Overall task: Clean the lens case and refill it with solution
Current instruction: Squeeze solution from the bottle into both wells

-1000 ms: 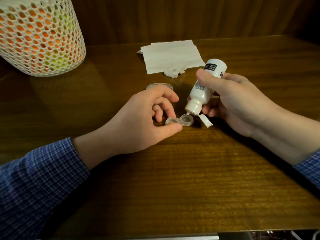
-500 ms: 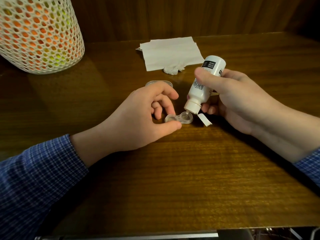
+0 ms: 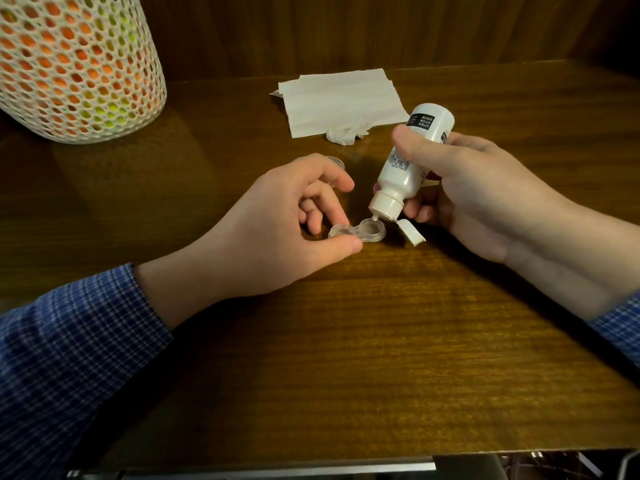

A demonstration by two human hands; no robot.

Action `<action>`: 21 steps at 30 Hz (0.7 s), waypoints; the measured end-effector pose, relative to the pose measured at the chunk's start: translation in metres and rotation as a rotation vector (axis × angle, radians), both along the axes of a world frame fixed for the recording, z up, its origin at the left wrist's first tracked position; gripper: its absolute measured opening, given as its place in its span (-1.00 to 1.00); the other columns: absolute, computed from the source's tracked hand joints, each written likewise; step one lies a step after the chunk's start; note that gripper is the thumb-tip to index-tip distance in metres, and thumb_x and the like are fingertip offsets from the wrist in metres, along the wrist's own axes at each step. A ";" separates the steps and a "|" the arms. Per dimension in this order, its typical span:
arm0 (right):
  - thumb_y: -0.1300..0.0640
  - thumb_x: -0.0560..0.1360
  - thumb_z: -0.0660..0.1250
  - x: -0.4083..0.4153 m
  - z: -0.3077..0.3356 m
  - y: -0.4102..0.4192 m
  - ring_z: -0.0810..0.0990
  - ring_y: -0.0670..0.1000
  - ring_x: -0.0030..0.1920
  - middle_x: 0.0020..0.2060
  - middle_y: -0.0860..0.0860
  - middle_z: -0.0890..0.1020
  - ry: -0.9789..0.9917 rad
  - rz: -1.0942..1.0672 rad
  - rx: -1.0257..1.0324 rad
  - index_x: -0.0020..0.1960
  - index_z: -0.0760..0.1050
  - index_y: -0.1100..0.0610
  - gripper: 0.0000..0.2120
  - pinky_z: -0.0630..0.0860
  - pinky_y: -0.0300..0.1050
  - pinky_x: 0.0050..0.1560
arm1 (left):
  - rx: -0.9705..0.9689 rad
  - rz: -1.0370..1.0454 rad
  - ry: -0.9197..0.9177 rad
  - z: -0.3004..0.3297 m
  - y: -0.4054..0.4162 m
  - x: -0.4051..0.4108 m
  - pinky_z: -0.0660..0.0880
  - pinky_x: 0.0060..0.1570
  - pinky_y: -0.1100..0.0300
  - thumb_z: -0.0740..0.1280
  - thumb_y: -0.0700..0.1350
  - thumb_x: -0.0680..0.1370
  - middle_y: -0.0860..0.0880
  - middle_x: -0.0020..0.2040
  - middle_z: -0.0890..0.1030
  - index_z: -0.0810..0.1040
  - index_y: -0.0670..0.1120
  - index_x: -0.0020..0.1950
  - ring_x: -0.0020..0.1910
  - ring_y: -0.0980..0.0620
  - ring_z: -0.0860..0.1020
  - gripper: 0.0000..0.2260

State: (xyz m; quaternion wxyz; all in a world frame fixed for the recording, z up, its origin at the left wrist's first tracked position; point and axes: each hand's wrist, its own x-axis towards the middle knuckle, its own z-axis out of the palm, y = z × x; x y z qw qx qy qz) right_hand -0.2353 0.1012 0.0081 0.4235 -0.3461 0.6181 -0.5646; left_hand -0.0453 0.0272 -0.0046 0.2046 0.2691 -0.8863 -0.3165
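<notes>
Left hand [image 3: 277,223] pinches the lens case [image 3: 358,232]; bottle [image 3: 408,164] nozzle over its right well.

My left hand [image 3: 277,223] rests low on its outer edge, thumb and a curled finger pinching the lens case [image 3: 358,232] at its left end, the other fingers bent above. My right hand [image 3: 474,192] is raised beside it, thumb across and fingers wrapped around the tilted solution bottle [image 3: 410,161]. Both forearms reach in from checked blue sleeves.
</notes>
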 end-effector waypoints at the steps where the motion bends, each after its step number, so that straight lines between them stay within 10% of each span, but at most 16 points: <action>1: -0.09 0.56 0.41 0.000 0.000 0.000 0.53 -0.04 -0.42 0.08 0.28 0.70 0.001 0.001 -0.002 0.09 0.53 0.09 -0.73 0.44 -0.25 -0.46 | -0.001 0.000 0.000 0.000 0.000 0.000 0.62 -0.14 0.10 0.57 -0.07 0.45 0.10 -0.09 0.69 0.51 -0.06 0.33 -0.19 0.02 0.63 -0.51; 21: -0.06 0.57 0.41 0.001 0.001 0.001 0.54 -0.02 -0.41 -0.09 0.18 0.71 0.016 0.006 -0.007 0.06 0.52 0.08 -0.78 0.43 -0.24 -0.47 | -0.013 -0.018 -0.001 -0.003 -0.002 0.000 0.61 -0.15 0.13 0.56 -0.04 0.44 0.10 -0.09 0.67 0.51 -0.05 0.32 -0.19 0.03 0.62 -0.51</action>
